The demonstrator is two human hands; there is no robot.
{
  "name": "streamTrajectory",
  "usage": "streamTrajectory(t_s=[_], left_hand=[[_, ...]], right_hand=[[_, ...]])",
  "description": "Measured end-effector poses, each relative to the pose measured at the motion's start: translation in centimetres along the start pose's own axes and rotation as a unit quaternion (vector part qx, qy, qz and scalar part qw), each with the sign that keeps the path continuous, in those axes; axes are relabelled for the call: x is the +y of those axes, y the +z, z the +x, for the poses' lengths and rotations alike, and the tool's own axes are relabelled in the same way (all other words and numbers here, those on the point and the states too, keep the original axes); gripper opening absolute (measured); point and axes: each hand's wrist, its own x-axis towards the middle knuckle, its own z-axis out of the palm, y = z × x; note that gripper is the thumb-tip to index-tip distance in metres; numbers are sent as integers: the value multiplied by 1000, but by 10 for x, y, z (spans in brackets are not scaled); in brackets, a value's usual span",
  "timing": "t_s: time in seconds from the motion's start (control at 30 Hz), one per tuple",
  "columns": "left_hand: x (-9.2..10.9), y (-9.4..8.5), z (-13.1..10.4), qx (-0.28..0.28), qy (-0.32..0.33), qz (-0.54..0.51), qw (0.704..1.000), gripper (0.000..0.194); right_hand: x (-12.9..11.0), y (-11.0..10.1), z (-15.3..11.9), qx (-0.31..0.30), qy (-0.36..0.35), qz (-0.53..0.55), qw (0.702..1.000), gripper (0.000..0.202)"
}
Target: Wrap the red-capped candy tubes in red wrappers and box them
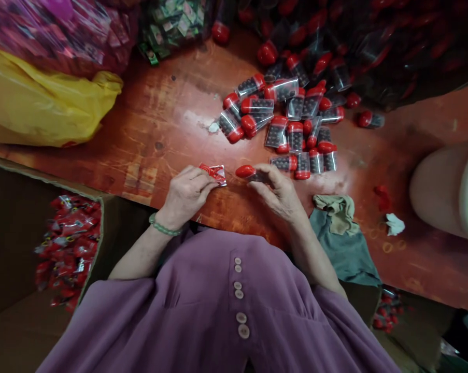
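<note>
My left hand (185, 194) rests on the red-brown table (159, 124) and pinches a small red and white packet (215, 173) at its fingertips. A green bead bracelet sits on that wrist. My right hand (279, 192) holds a small clear bottle with a red cap (248, 172), filled with dark beads, lying sideways just right of the packet. Beyond my hands lies a loose pile of the same red-capped bottles (286, 116).
A yellow plastic bag (43, 103) lies at the left, a sack of green packets (171, 23) at the back. A cardboard box with red packets (68, 248) stands at my lower left. A grey-green cloth (342, 233) lies by my right forearm. Another person's arm (439, 191) rests at the right.
</note>
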Motion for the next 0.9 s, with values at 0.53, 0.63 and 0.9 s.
streamTrajectory(t_s=[0.53,0.63,0.9], left_hand=[[24,-19,-5,4,10,-145,989,7],[25,-18,-6,-21,33,-91,995,6],[20,-20,-3,-87,83,17,993,16]], right_hand=[[-42,-4,-14,-130,-92,-189,969,31],[-49,-3,-13,-166,-96,-292,937,35],[-62,3,-3,-235,-70,-383,891,33]])
